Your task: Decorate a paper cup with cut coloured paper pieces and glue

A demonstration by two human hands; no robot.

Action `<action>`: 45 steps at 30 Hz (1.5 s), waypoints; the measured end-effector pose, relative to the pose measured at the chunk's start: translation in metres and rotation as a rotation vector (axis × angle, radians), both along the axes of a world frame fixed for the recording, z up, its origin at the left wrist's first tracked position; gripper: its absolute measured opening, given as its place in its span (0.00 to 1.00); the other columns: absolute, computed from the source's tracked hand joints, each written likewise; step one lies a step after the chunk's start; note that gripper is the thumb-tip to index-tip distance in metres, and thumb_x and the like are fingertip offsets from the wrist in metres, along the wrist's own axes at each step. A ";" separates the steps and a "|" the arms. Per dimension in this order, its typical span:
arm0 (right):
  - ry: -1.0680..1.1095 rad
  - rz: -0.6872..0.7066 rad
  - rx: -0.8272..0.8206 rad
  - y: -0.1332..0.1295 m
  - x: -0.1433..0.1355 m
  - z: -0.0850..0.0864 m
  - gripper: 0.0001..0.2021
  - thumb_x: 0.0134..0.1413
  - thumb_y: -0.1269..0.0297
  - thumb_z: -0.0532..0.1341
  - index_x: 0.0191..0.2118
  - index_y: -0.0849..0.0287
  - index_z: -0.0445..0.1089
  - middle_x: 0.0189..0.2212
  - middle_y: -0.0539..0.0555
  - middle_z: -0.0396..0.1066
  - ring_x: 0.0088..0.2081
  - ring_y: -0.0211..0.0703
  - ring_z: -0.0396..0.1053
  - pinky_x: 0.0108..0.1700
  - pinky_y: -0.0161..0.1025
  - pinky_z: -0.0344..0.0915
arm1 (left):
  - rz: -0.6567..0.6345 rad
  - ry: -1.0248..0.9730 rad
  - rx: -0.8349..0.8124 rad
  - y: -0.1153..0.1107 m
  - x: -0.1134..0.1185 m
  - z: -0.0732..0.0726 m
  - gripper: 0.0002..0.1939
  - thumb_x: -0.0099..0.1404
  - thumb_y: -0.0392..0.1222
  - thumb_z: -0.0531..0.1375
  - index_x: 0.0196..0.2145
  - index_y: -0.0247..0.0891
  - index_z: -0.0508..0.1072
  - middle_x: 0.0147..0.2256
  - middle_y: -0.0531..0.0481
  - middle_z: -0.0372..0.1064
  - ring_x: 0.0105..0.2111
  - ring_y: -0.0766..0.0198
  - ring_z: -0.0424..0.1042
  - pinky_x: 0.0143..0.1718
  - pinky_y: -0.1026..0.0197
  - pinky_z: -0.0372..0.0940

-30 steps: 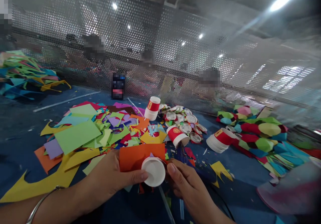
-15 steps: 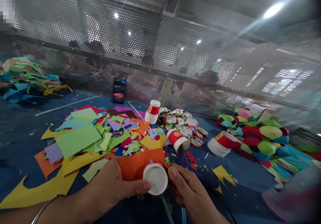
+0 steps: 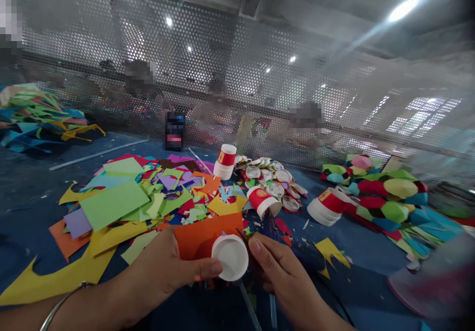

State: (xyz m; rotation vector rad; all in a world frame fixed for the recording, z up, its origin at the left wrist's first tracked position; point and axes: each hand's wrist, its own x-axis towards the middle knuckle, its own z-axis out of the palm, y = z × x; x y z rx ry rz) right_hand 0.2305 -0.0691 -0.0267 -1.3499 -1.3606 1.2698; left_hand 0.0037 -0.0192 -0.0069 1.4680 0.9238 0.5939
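Note:
My left hand [image 3: 158,269] pinches a sheet of orange paper [image 3: 198,234] together with a round white paper-cup bottom [image 3: 232,259], its thumb lying over the cup piece's left edge. The white disc covers the right part of the sheet. Close on the right, the fingers of my right hand [image 3: 284,279] are closed on what look like scissors [image 3: 242,233]. Only a thin dark blade tip shows, at the paper's edge beside the disc; the handles are hidden in the hand.
Coloured paper scraps [image 3: 115,197] spread across the blue table. Behind stand stacked red-and-white paper cups [image 3: 225,162] and a heap of cut cup bottoms [image 3: 275,190]. One cup [image 3: 262,202] lies tipped over. Paper shapes [image 3: 395,200] pile up at right, before a perforated screen [image 3: 208,64].
The blade tip shows more clearly above the disc's right edge. Both hands keep nearly the same place and hold; the whole view has shifted slightly.

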 end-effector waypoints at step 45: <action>-0.234 0.090 0.109 -0.003 0.006 0.004 0.26 0.66 0.39 0.52 0.26 0.56 0.56 0.23 0.44 0.48 0.22 0.33 0.44 0.22 0.35 0.43 | 0.017 0.157 0.088 0.005 -0.010 -0.009 0.23 0.55 0.58 0.69 0.38 0.36 0.78 0.31 0.49 0.79 0.28 0.61 0.74 0.29 0.63 0.67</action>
